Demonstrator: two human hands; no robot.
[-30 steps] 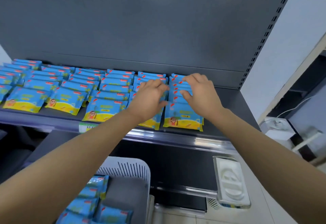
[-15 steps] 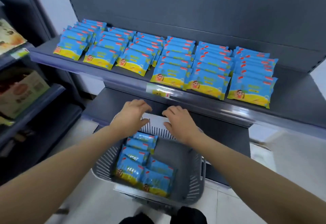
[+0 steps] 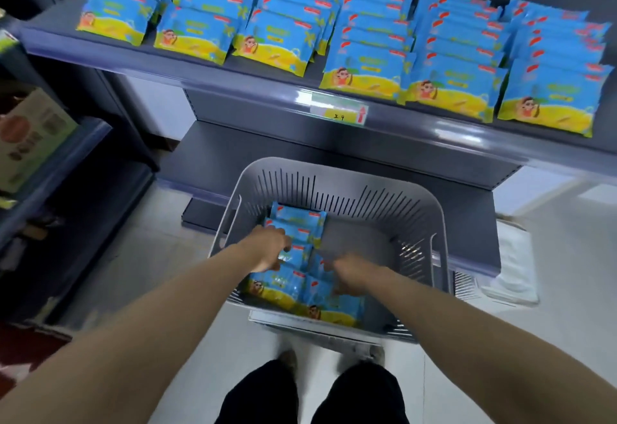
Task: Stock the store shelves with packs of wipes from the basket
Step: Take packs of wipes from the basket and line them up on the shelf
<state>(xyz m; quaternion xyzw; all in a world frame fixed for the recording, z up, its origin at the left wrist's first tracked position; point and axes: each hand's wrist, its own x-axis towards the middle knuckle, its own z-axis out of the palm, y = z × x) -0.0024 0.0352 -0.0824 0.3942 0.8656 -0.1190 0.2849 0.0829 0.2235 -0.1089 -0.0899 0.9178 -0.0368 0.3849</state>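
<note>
**Upper shelf** (image 3: pixel 233 79): grey metal, spans the top of the frame. It carries six front-to-back rows of packs of wipes (image 3: pixel 364 69), blue with a yellow lower band and a cartoon figure. The packs lie overlapped and reach close to the front lip. The three rows at upper left sit slightly further back than the three at upper right.

**Price label** (image 3: pixel 339 113): green and yellow with a red arrow, clipped in the shelf's front rail at upper centre.

**Basket** (image 3: pixel 384 203): grey slotted plastic, at centre frame below the shelf, in front of the bottom shelf (image 3: pixel 233 153). Its right half shows a bare bottom.

**Packs in basket** (image 3: pixel 297 220): the same blue and yellow packs, stacked loosely along the left half, from the far wall to the near wall.

**Left hand** (image 3: pixel 267 250): inside the basket at centre, back upward, resting on the middle packs. The fingers bend down over a pack edge; whether they grip it cannot be told through the blur.

**Right hand** (image 3: pixel 349 271): inside the basket just right of the left hand, down among the near packs. The fingers are hidden under the back of the hand, so their state cannot be told.

**Cardboard box** (image 3: pixel 30 136): on a neighbouring shelf at the left edge.

**Trousers** (image 3: pixel 263 393): black, at bottom centre, above a pale tiled floor (image 3: pixel 133 273).
</note>
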